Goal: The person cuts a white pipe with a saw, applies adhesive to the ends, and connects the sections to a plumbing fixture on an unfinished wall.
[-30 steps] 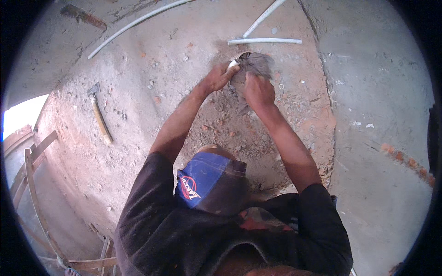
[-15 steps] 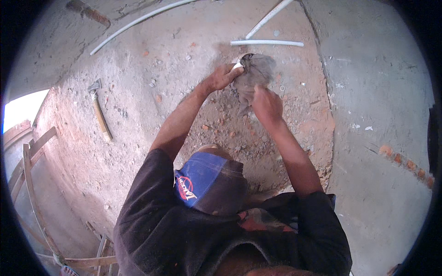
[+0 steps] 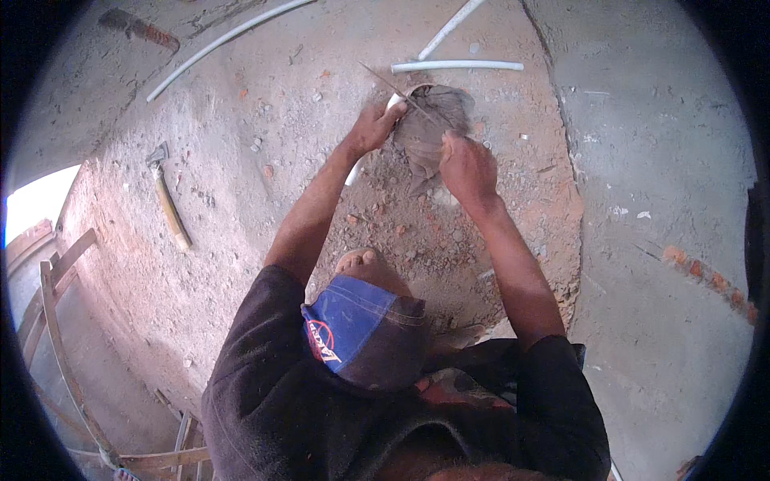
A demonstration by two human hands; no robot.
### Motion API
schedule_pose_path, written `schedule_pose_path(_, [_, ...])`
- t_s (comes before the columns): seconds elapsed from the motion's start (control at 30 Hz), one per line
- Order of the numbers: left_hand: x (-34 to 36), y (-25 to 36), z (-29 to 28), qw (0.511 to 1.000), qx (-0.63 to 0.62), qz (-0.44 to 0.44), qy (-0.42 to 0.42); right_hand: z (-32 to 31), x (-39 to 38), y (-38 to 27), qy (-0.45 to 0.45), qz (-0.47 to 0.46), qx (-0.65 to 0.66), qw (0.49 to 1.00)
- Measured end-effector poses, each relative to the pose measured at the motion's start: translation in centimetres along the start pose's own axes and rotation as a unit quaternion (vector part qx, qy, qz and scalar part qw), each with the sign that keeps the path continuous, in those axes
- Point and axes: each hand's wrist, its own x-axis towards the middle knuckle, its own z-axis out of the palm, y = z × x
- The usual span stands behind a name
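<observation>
My left hand [image 3: 374, 128] is closed around a white plastic pipe [image 3: 394, 101]; one end shows by the thumb, and another white length [image 3: 353, 173] shows below the wrist. In my right hand [image 3: 468, 167], closed, is one end of a long thin blade [image 3: 385, 82], like a bare saw blade. It slants up and left, crossing near the pipe by my left fingers; whether it touches the pipe I cannot tell. Between the hands a dusty grey-brown cloth [image 3: 433, 128] lies bunched, its underside hidden.
A hammer-like tool [image 3: 168, 200] with a wooden handle lies at left on the rubble-strewn ground. Further white pipes [image 3: 457, 66] lie beyond the hands, with a long curved one [image 3: 228, 46] at far left. Wooden strips [image 3: 58, 337] stand at lower left. My bare foot [image 3: 357, 260] is below.
The thin blade now shows, reaching from my right hand across toward the pipe. My left hand has shifted slightly left and down, and a white pipe length now shows below its wrist.
</observation>
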Motion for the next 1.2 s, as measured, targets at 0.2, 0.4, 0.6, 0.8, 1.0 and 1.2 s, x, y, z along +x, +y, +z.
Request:
schedule_pose_path(0.2, [-1.0, 3.6, -0.3, 0.992, -0.048, -0.104, -0.052, -3.0, -1.4, -0.4, -0.035, 0.003, 0.035, 0.999])
schedule_pose_path(0.4, [-1.0, 5.1, 0.3, 0.983, 0.174, -0.022, -0.047, -1.7, -4.2, 0.4, -0.023, 0.007, 0.039, 0.999])
schedule_pose_path(0.6, [-1.7, 4.4, 0.5, 0.956, 0.291, 0.019, -0.024, 0.7, -4.8, 0.7, -0.010, 0.012, 0.015, 1.000])
schedule_pose_path(0.8, [-1.7, 3.3, 0.8, 0.946, 0.320, 0.050, 0.003, 2.2, -4.5, 0.8, -0.003, -0.001, 0.044, 0.999])
schedule_pose_path(1.0, [-1.2, 3.6, 0.8, 0.938, 0.338, 0.076, 0.002, 4.2, 0.7, -0.5, 0.014, 0.008, 0.034, 0.999])
schedule_pose_path(1.2, [-1.5, 2.7, 0.1, 0.940, 0.330, 0.084, -0.009, 3.2, -4.7, 1.1, -0.021, 0.030, 0.036, 0.999])
